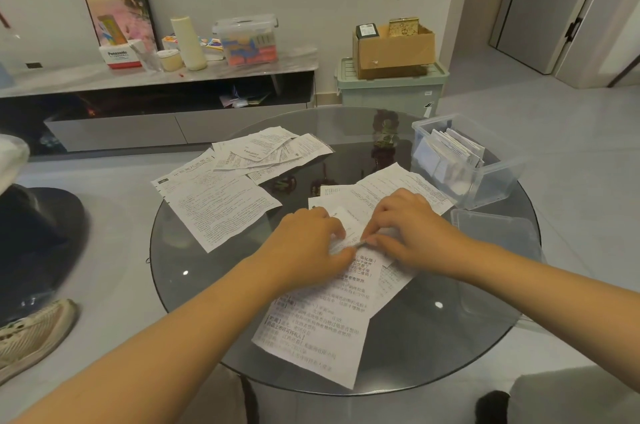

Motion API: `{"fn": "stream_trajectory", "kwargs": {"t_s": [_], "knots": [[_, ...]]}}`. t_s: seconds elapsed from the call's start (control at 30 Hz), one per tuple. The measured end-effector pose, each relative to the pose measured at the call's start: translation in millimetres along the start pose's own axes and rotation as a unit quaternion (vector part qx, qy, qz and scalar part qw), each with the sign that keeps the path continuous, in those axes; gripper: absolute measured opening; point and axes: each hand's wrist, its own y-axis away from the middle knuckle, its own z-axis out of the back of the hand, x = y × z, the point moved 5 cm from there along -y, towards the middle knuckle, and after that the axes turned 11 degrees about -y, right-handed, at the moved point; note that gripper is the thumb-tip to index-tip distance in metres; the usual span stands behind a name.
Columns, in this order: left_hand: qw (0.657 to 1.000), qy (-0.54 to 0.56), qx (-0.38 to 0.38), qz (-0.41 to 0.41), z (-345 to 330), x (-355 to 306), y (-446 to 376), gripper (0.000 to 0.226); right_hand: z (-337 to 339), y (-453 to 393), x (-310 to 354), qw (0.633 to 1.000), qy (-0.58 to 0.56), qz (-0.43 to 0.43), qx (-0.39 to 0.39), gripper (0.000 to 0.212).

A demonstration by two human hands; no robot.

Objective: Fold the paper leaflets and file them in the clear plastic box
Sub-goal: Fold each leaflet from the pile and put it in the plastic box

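A long printed leaflet (318,323) lies on the round glass table (433,337) in front of me. My left hand (304,247) and my right hand (412,229) meet at its far end, fingers curled and pinching the paper edge between them. More unfolded leaflets lie under and beyond my hands (401,188), at the left (214,205), and in a loose heap further back (270,153). The clear plastic box (498,174) stands at the table's right side with several folded leaflets (450,153) upright inside.
The box's clear lid (495,229) lies flat on the table just right of my right hand. A dark chair seat (34,243) and someone's shoe (31,333) are at the left. A low cabinet (156,84) and a green bin (391,91) stand behind.
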Motion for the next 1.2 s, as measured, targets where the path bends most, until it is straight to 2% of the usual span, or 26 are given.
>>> {"fn": "stream_trajectory", "kwargs": {"t_s": [0.07,0.13,0.27,0.4,0.5,0.6,0.73,0.87,1.07,1.2], "knots": [[0.998,0.057,-0.018,0.032,2,6,-3,0.035,4,-4,2,0.999,-0.024,0.000,-0.040,0.016],[0.996,0.065,-0.040,0.056,2,10,-5,0.034,7,-8,3,0.994,-0.063,-0.011,-0.083,0.017],[0.987,0.109,-0.068,0.094,3,17,-6,0.019,5,-16,5,0.990,-0.079,-0.015,-0.117,0.036],[0.979,0.163,-0.052,0.111,-4,24,-9,0.049,-7,-23,13,0.998,-0.016,0.008,-0.055,0.027],[0.981,0.150,-0.043,0.119,-9,29,-11,0.042,-16,-28,10,1.000,0.013,-0.001,-0.011,0.030],[0.987,0.112,-0.058,0.097,-7,30,-12,0.023,-17,-31,7,1.000,0.031,-0.001,-0.003,0.029],[0.994,0.072,-0.040,0.064,-4,29,-11,0.035,-17,-33,8,0.999,0.050,0.013,-0.004,0.029],[0.997,-0.045,-0.068,0.017,2,18,-11,0.033,-16,-32,10,0.998,0.065,0.020,-0.005,0.032],[0.989,-0.100,-0.110,0.013,16,7,-17,0.025,-10,-30,15,0.993,0.074,0.019,-0.086,0.026],[0.986,0.033,-0.161,0.032,36,7,-25,0.018,15,-30,12,0.984,0.054,-0.004,-0.168,0.022]]}}
